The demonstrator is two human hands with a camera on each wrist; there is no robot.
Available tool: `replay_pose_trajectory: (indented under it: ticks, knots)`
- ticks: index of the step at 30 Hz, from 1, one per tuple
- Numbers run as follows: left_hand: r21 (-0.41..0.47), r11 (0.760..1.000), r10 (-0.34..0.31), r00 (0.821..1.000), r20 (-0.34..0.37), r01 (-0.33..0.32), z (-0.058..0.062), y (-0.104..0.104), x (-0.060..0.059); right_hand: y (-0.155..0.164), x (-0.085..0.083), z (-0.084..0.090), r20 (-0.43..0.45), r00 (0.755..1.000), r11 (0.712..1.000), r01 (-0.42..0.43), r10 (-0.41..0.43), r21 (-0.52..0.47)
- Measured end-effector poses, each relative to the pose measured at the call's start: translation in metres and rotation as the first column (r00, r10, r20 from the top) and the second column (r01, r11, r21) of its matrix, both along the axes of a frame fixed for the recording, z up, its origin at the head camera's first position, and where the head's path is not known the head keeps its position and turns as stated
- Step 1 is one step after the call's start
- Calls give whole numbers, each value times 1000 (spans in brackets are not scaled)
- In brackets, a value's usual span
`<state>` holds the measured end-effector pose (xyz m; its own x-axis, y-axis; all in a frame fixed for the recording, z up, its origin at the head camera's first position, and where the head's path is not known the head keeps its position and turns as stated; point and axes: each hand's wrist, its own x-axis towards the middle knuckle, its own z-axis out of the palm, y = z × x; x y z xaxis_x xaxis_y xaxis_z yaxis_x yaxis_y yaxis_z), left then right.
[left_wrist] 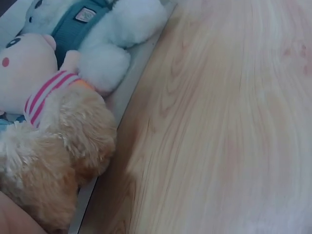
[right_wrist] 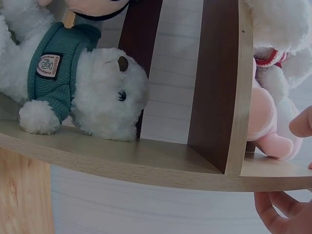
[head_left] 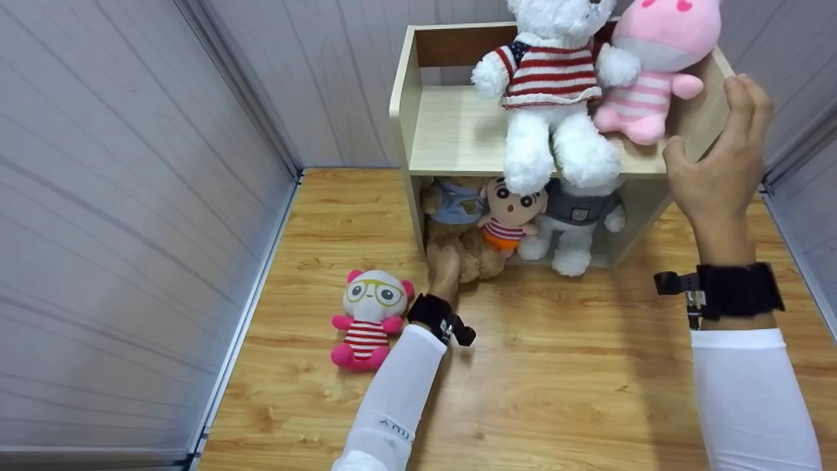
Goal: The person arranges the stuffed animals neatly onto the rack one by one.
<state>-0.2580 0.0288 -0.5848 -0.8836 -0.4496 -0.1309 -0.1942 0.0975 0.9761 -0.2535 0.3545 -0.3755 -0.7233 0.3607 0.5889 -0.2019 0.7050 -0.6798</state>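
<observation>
My left hand [head_left: 446,261] is at the leg of a brown teddy bear [head_left: 480,258] in a blue top, at the left of the lower compartment; its fingers are hidden in the head view. In the left wrist view the bear's furry legs [left_wrist: 80,131] lie right beside the hand's edge [left_wrist: 14,219]. My right hand [head_left: 722,163] grips the right side panel of a small wooden shelf [head_left: 451,131], thumb inside and fingers outside. Beside the bear sit a boy doll [head_left: 505,232] in a striped shirt and a white bear [head_left: 579,209] in a dark green-grey top.
On top of the shelf sit a white bear in a striped sweater [head_left: 552,72] and a pink plush toy [head_left: 654,91]. A pink-and-white panda plush [head_left: 369,320] with yellow glasses lies on the wooden floor [head_left: 556,379], left of my left forearm. Grey panel walls [head_left: 131,196] enclose the space.
</observation>
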Motion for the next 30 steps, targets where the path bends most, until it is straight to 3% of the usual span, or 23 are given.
replay_pose_trajectory:
  ticks: [3, 7, 10, 14, 15, 18, 25, 30]
  knots:
    - [-131, 991, -13, 999, 37, 18, -5, -2, -5, 1, 0, -2, 3, 1000, 1000, -8, 8, -2]
    - [-300, 952, -35, 994, 103, 64, -7, -3, -8, 3, -1, -3, 17, 1000, 1000, -8, 8, -4]
    - [-461, 881, -35, 985, 169, 110, -5, -2, -6, 5, -2, -3, 22, 1000, 1000, -8, 8, -4]
    - [-578, 799, -29, 970, 243, 168, -5, 2, -2, 6, -3, -4, 22, 1000, 1000, -19, 19, -4]
    - [-587, 789, -34, 967, 252, 181, -4, 2, -1, 5, -4, -4, 24, 1000, 1000, -20, 20, -4]
    - [-603, 780, -17, 969, 246, 167, -6, 3, 1, 6, -4, -4, 32, 999, 1000, -20, 20, -5]
    - [-591, 804, 22, 991, 134, 62, -12, 5, 6, 7, -3, -3, 54, 999, 1000, -9, 9, -3]
    - [-629, 777, 37, 993, 114, 43, -8, 7, 13, 6, -4, -3, 64, 998, 1000, -2, 3, -3]
